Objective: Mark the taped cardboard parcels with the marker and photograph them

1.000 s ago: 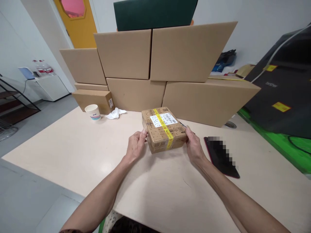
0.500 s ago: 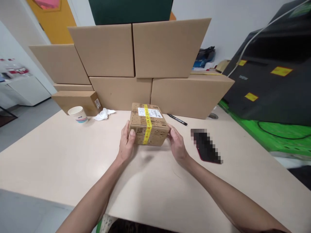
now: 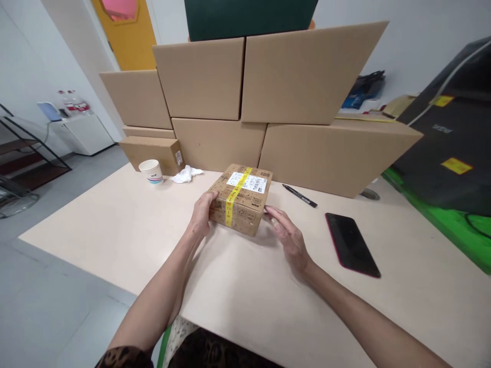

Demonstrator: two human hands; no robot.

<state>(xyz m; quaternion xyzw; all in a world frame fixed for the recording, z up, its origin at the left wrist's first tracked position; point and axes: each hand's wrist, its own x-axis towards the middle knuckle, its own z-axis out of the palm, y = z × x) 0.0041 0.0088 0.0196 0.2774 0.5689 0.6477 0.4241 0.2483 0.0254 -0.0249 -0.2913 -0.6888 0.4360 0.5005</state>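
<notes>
A small cardboard box (image 3: 255,200) with a strip of yellow tape and a white label is between my hands at the middle of the table. Its near face and top are dotted with dark specks. My left hand (image 3: 201,214) is closed on the left near corner, thumb up at the top edge and the other fingers mostly hidden. On the right side, my right hand (image 3: 289,237) has its fingers stretched out, the fingertips at the box's right edge without wrapping round it. A black marker (image 3: 299,195) lies beyond my right hand.
Large cardboard boxes (image 3: 215,145) are stacked along the back of the table (image 3: 115,230). A paper cup (image 3: 151,171) and a crumpled tissue (image 3: 187,174) are at the back left. To the right lies a dark phone (image 3: 353,245) with a red edge.
The camera view has swung left, so the scene sits further right. The small box has turned slightly, and my right hand has loosened from its side with the fingers straighter.
</notes>
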